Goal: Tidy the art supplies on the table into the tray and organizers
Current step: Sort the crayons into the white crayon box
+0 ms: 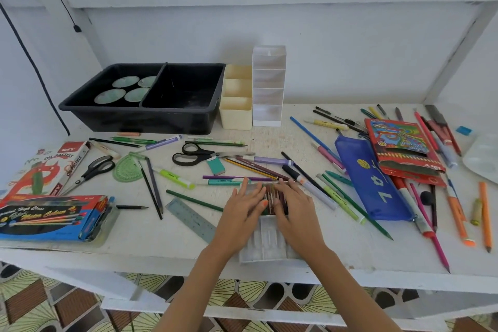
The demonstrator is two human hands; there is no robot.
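Near the table's front edge lies a clear plastic crayon case (266, 241) with several crayons (272, 198) at its far end. My left hand (242, 210) and my right hand (293, 210) both rest on that far end with fingers straight, pressing on the crayons between them. At the back stand a black two-part tray (186, 121), a cream organizer (235, 113) and a white tiered organizer (268, 116). Pens, pencils and markers lie scattered over the table.
Two pairs of black scissors (196, 155) (94, 168), a green protractor (126, 167), a steel ruler (192, 219), a blue pencil pouch (373, 183), a red pencil box (401, 148), an oil pastel box (40, 170) and a water colour box (51, 217) lie around.
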